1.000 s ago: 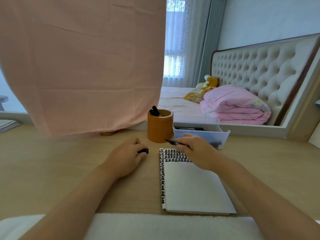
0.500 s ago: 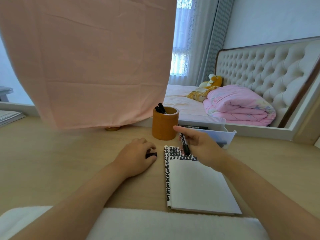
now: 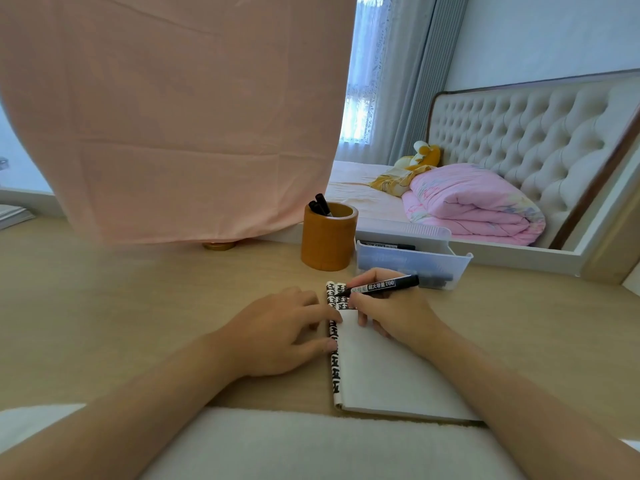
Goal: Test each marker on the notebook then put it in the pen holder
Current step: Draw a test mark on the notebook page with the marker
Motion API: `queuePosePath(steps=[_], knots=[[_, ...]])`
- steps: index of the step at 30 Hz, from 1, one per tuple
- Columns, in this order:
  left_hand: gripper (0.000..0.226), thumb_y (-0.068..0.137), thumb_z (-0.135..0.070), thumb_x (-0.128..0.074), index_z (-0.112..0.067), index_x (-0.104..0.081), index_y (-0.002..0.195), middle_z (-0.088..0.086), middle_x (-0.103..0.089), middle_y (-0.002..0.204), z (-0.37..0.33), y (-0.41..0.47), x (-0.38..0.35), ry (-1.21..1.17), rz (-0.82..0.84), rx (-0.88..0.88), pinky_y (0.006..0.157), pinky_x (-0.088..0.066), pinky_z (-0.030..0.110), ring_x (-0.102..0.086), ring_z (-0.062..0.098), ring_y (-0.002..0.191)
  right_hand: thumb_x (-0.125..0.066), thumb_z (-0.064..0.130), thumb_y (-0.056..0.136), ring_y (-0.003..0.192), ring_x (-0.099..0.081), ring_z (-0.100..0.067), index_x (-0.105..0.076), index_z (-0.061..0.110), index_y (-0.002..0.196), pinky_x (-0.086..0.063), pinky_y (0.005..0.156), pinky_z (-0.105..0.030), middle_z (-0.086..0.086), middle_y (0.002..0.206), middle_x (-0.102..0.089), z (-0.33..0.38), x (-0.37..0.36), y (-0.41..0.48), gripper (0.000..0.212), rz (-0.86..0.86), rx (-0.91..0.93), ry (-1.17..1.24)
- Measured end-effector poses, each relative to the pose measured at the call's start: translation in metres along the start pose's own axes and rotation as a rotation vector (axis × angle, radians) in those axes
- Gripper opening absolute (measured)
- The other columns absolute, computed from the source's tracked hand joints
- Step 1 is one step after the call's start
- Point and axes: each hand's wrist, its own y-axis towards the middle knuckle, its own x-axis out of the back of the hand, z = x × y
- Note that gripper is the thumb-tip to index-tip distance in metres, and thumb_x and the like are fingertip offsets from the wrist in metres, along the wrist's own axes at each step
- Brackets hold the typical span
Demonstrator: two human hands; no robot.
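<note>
At lower centre the notebook lies on the table, the left hand pressing flat fingers on its left edge. The right hand pinches the marker, tip at the page's top, barrel running rightward. The pen holder stands just beyond, up-left

Soft window daylight, warped edges.

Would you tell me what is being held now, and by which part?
The right hand grips the marker near its tip; the left hand presses the notebook.
</note>
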Motion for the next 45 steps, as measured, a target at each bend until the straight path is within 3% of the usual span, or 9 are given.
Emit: queuePosePath(steps=[7,13,23,45], knots=[[0.053,0.092,-0.069,-0.033,-0.049,-0.037,0.141,-0.015,-0.045,0.118,-0.0020,-0.0027,-0.0018,0.061,0.049,-0.020,0.082,-0.035,0.024,-0.039,0.004,0.104,-0.070,0.012,0.087,0.047,-0.057,-0.015,-0.062,0.013,0.074,-0.047,0.048,-0.024,-0.008,0.060,-0.067,-0.0018,0.0043,-0.0001,0.015,0.014,0.017,-0.136],[0.051,0.092,-0.069,-0.035,-0.051,-0.038,0.139,-0.014,-0.045,0.119,-0.0033,-0.0027,0.0014,0.047,0.090,0.008,0.085,-0.036,0.026,-0.038,0.004,0.107,-0.072,0.016,0.086,0.051,-0.055,-0.004,-0.062,0.016,0.073,-0.046,0.050,-0.020,0.005,0.061,-0.064,-0.0035,0.0019,0.0003,0.017,0.028,0.043,-0.201],[0.052,0.091,-0.070,-0.035,-0.052,-0.037,0.140,-0.016,-0.043,0.120,-0.0055,-0.0018,0.0026,0.056,0.099,0.030,0.082,-0.033,0.024,-0.036,0.002,0.107,-0.075,0.019,0.082,0.072,-0.061,-0.009,-0.065,0.019,0.073,-0.048,0.059,-0.014,0.005,0.074,-0.067,-0.0049,0.0001,0.0006,0.014,0.051,0.124,-0.298],[0.053,0.090,-0.072,-0.034,-0.054,-0.036,0.140,-0.018,-0.042,0.119,-0.0049,-0.0024,0.0008,0.067,0.102,0.039,0.077,-0.029,0.022,-0.034,0.000,0.103,-0.074,0.014,0.084,0.065,-0.056,0.000,-0.062,0.015,0.071,-0.044,0.056,-0.010,0.001,0.073,-0.065,-0.0009,0.0031,-0.0023,0.018,0.042,0.126,-0.259]])
